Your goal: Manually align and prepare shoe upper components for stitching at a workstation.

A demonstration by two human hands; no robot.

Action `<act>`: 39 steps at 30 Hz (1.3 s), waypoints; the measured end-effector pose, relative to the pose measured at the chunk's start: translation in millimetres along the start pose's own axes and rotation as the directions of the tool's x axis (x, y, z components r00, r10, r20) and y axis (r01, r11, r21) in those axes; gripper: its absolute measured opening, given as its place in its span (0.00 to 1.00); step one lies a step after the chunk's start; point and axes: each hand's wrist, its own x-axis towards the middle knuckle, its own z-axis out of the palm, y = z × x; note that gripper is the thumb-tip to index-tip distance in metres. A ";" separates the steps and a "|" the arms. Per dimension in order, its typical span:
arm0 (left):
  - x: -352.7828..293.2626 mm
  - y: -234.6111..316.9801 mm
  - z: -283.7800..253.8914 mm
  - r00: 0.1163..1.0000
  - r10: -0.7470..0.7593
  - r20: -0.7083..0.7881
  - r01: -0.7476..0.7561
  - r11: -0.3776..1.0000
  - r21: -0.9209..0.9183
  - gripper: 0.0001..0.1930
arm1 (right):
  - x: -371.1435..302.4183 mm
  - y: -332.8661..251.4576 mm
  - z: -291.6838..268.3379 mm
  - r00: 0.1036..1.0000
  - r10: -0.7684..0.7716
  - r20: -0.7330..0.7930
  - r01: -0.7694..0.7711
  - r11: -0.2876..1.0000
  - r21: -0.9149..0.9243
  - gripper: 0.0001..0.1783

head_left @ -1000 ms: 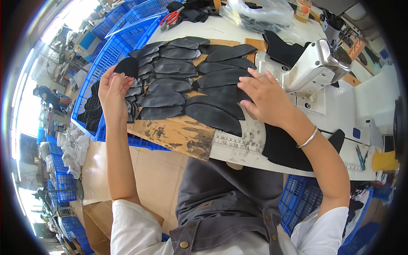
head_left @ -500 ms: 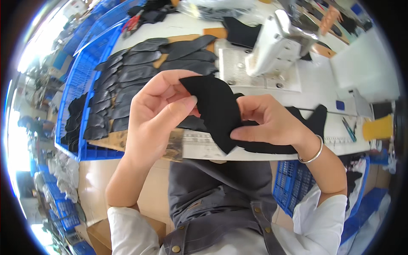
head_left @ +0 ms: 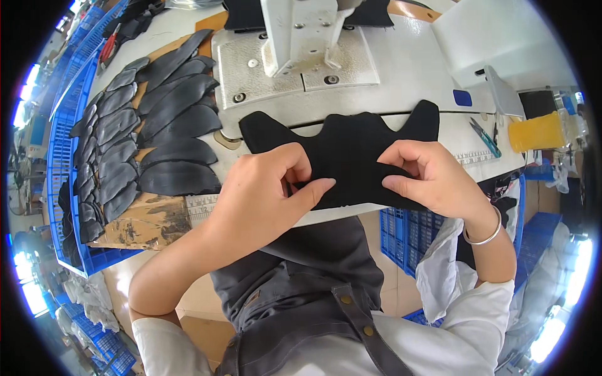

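A wide black fabric piece [head_left: 351, 135] with a wavy far edge and two raised corner lobes lies on the white table in front of the sewing machine [head_left: 307, 44]. Along its near side is a smaller curved black piece [head_left: 359, 178], whose outline is hard to part from the fabric under it. My left hand [head_left: 269, 185] pinches the left end of this smaller piece between thumb and fingers. At its right end, my right hand [head_left: 429, 172], with a bangle on the wrist, pinches likewise. Bent fingers hide both grip points.
Several black leaf-shaped pieces [head_left: 179, 128] overlap in rows on a board at left, beside a blue crate [head_left: 59, 169]. Teal thread snips [head_left: 486, 139] and a yellow cylindrical object [head_left: 536, 131] are at right. Another blue crate [head_left: 407, 241] stands below the table edge.
The small curved piece, held up before me earlier, has come down onto the wide black piece. Both hands lowered with it and now sit further apart; my view has shifted right and closer.
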 end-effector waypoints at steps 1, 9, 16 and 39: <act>1.0 -0.3 2.7 1.000 0.029 0.002 -0.029 0.993 0.116 0.15 | -1.1 1.3 0.6 0.999 -0.019 -0.039 0.019 1.000 -0.005 0.12; -0.3 -9.3 4.0 0.997 -0.071 -0.015 0.072 0.995 0.068 0.14 | -0.2 7.5 3.6 0.981 -0.158 -0.110 0.139 0.977 -0.163 0.16; -7.1 -13.6 15.4 0.991 0.058 -0.120 -0.031 0.976 0.214 0.15 | 5.6 17.3 4.6 0.921 -0.358 -0.155 0.310 0.913 -0.265 0.17; -8.2 -16.4 22.1 0.977 0.133 -0.165 -0.081 0.953 0.292 0.15 | 5.4 8.1 5.6 0.937 -0.336 -0.098 0.278 0.884 -0.377 0.20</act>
